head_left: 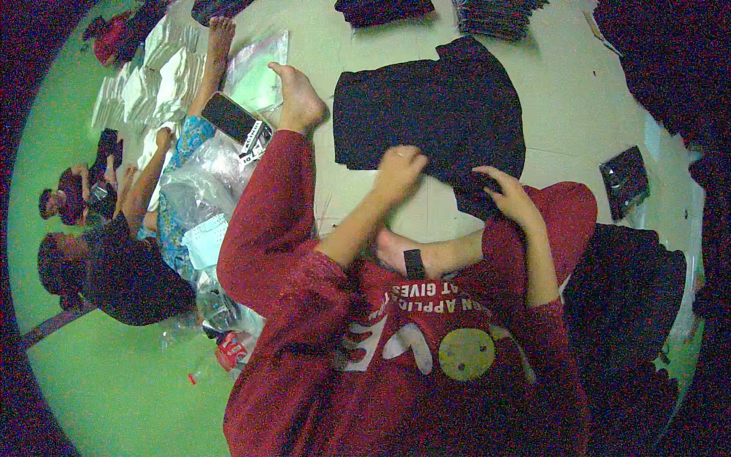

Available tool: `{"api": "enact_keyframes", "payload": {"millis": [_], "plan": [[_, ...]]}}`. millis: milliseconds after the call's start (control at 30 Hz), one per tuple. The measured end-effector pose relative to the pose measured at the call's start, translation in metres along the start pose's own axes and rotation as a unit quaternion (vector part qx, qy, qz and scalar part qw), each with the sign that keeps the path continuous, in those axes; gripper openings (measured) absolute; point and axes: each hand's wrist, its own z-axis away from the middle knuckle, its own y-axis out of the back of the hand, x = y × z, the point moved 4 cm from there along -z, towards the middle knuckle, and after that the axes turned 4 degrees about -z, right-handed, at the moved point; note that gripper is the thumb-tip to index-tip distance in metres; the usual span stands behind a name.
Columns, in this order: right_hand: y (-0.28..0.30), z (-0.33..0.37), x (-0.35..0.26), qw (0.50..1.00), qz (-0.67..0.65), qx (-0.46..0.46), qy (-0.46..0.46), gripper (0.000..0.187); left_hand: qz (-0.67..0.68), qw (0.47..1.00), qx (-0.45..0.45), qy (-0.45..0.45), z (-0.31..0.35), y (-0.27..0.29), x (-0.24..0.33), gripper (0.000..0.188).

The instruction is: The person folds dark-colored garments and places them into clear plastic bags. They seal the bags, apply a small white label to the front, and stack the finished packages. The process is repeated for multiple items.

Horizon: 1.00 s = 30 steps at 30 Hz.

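A black garment [426, 107] is spread on the pale floor [563, 99] before the seated person. The left hand [400, 174] is placed at its lower edge, fingers curled; whether cloth is pinched cannot be told. The right hand [512, 199] is held at the garment's lower right end, thumb and fingers parted. White lettering [354, 350] and a yellow round motif [466, 354] are borne by the red shirt [457, 411], and are seen inverted. Black print is carried by a white label [257, 141] beside a dark phone [228, 114]. At left, green flooring [145, 373] is seen, with clear plastic bags [202, 183], white stacks [179, 80] and a co-worker [137, 266] seated nearby. A dark stack [502, 21] is set beyond the garment.
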Motion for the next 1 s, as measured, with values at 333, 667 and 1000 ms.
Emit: {"api": "enact_keyframes", "payload": {"millis": [333, 667, 1000], "plan": [[-0.016, 0.022, 0.011, 0.999, 0.009, -0.031, -0.010, 0.044, 0.003, 0.991, -0.136, 0.002, 0.085, 0.067, -0.113, 0.019], [0.047, -0.047, 0.013, 0.995, 0.103, -0.005, 0.003, 0.042, 0.314, 0.898, -0.146, 0.273, 0.056, 0.063, -0.164, 0.019], [0.079, -0.088, 0.000, 0.982, 0.132, 0.132, 0.015, 0.047, 0.319, 0.823, 0.121, 0.454, 0.070, 0.029, -0.161, 0.027]]}}
